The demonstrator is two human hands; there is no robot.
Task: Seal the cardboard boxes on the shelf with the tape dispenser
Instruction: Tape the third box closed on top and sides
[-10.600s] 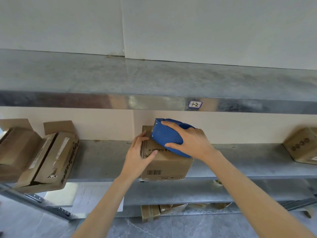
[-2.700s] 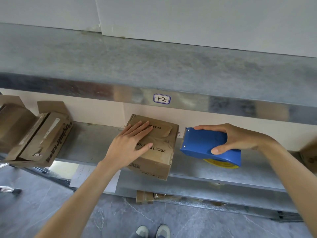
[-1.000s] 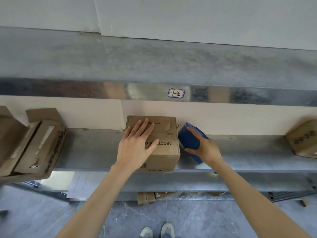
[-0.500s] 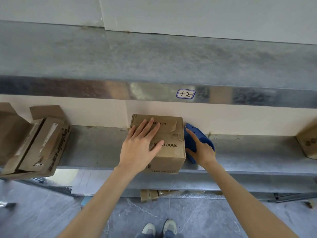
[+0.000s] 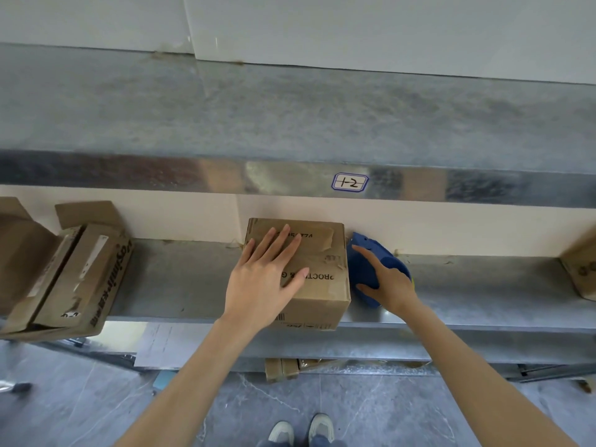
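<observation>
While the left hand [image 5: 261,279] lies flat, fingers spread, on the cardboard box [image 5: 325,262] midway along the shelf [image 5: 177,279], the right hand [image 5: 390,285] grips the blue tape dispenser [image 5: 362,269] just right of it. Light, stiff card likely slides on metal, so press its top; hold the rigid dispenser round its body.

One wide-angle camera, worn on the person's head, faces a wall [image 5: 387,27] and tilts downward. It sits higher than the upper shelf [image 5: 290,108], whose top surface fills the frame toward 12 o'clock. The lower shelf [image 5: 483,285] crosses the middle, near enough that the left hand [image 5: 261,279] and right hand [image 5: 392,287] reach it. The cardboard box [image 5: 325,253] lies just below centre. At 6 o'clock the view drops to the floor [image 5: 80,398] and the person's shoes [image 5: 300,430].
</observation>
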